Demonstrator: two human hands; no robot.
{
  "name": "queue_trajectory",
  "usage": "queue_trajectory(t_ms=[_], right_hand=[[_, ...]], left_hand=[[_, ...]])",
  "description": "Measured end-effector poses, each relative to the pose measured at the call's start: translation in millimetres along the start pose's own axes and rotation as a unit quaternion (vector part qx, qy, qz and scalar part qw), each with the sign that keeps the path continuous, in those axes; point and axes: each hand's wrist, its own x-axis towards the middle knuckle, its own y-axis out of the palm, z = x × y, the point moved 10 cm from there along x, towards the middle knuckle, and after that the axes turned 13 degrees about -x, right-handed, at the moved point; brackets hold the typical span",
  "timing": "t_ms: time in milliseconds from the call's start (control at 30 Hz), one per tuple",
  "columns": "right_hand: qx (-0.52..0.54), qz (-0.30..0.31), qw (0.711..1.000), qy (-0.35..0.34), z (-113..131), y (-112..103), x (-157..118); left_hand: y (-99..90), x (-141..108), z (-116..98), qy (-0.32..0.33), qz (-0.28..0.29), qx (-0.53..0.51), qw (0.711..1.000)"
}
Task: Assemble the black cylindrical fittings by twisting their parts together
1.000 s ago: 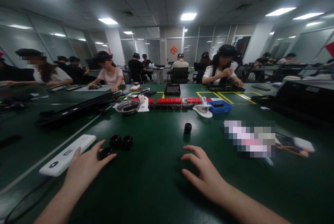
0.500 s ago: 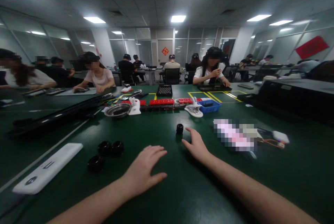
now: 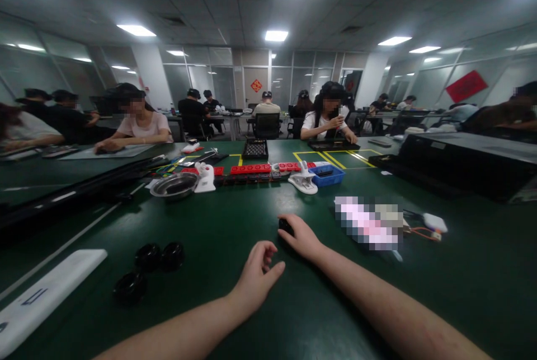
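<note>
My right hand [image 3: 301, 237] is closed round a small black cylinder [image 3: 286, 227] on the green table [image 3: 201, 315]. Just left of it and nearer to me, my left hand [image 3: 259, 276] hovers with curled fingers and the thumb apart, holding nothing. Three black rings stand together at the left: one at the back left [image 3: 147, 257], one beside it [image 3: 172, 255] and one in front [image 3: 130, 287]. A long white device [image 3: 50, 298] lies at the far left.
Across the middle stand a metal bowl [image 3: 175, 185], red strips [image 3: 250, 169], a white clamp [image 3: 303, 179] and a blue tray [image 3: 329, 175]. A blurred pink packet [image 3: 367, 223] lies right. Long black housings flank both sides. Several people sit beyond.
My right hand has closed on the black cylinder. My left hand has moved right, towards it, and its fingers have curled. The camera view has shifted a little to the right.
</note>
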Motion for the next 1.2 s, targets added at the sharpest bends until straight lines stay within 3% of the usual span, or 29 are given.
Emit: queue_trajectory(t_ms=[67,200,267,400,800,1033,1200], right_hand=[[0.01,0.002,1.0,0.001,4.7,-4.1,-15.8],[0.068,0.031,0.997,-0.003,21.9,-5.2,-41.8],[0.071,0.05,0.996,-0.01,31.6,-3.3,-46.1],[0.04,0.03,0.999,-0.015,43.7,-9.6,-42.0],[0.098,0.084,0.989,-0.07,49.1,-13.4,-46.0],[0.033,0.037,0.999,-0.016,44.6,-15.7,-40.3],[0.084,0.032,0.99,-0.108,62.2,-22.6,-45.3]], left_hand=[[-12.8,4.7,3.1,0.003,-0.04,0.027,0.999],[9.2,8.9,-1.0,0.026,0.08,0.145,0.986],[15.5,7.4,-2.4,0.03,0.105,0.199,0.974],[13.0,6.9,-2.9,0.034,0.079,0.252,0.964],[7.3,15.1,0.1,0.056,0.084,0.275,0.956],[7.0,15.1,1.8,0.054,0.079,0.281,0.955],[6.3,14.4,0.7,0.06,0.069,0.277,0.957]])
